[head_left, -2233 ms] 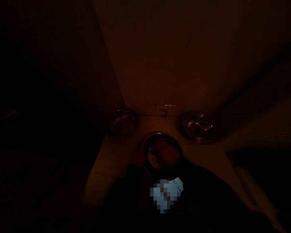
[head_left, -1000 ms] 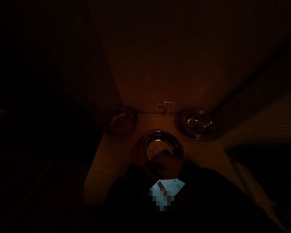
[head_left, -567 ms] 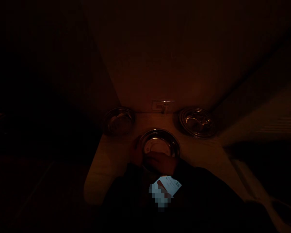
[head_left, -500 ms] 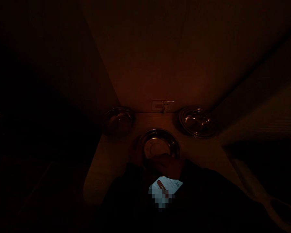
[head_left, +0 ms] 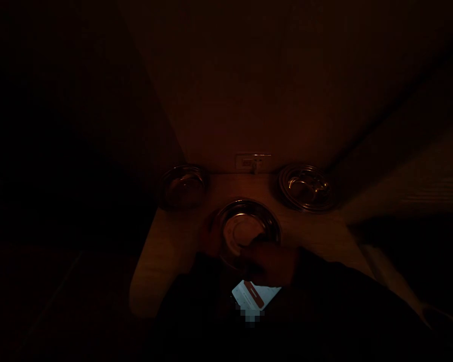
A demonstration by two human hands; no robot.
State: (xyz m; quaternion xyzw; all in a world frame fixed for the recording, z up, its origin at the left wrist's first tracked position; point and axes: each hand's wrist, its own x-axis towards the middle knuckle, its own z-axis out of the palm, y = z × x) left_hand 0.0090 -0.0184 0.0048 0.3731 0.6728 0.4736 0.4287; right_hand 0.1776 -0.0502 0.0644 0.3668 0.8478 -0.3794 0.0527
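Observation:
The light is very dim. A round, shiny metal plate [head_left: 243, 232] with a raised rim sits on the wooden table in front of me. My left hand [head_left: 210, 235] grips its left rim, the fingers mostly lost in shadow. Over the plate's near right part is my right hand [head_left: 275, 261], with its fingers bent inward. A dark shape shows around those fingers; what they hold I cannot make out. Below my right hand glows a phone screen [head_left: 258, 292], white with a reddish-brown bar.
At the back left stands a metal dish [head_left: 184, 187]. A stack of metal plates [head_left: 306, 188] with shiny items inside is at the back right. A wall socket [head_left: 253, 162] with something plugged in lies behind the wooden table [head_left: 160, 261].
My right hand has moved slightly right and toward me, baring more of the plate's bottom. The phone screen shows a different page. My left hand stays at the rim.

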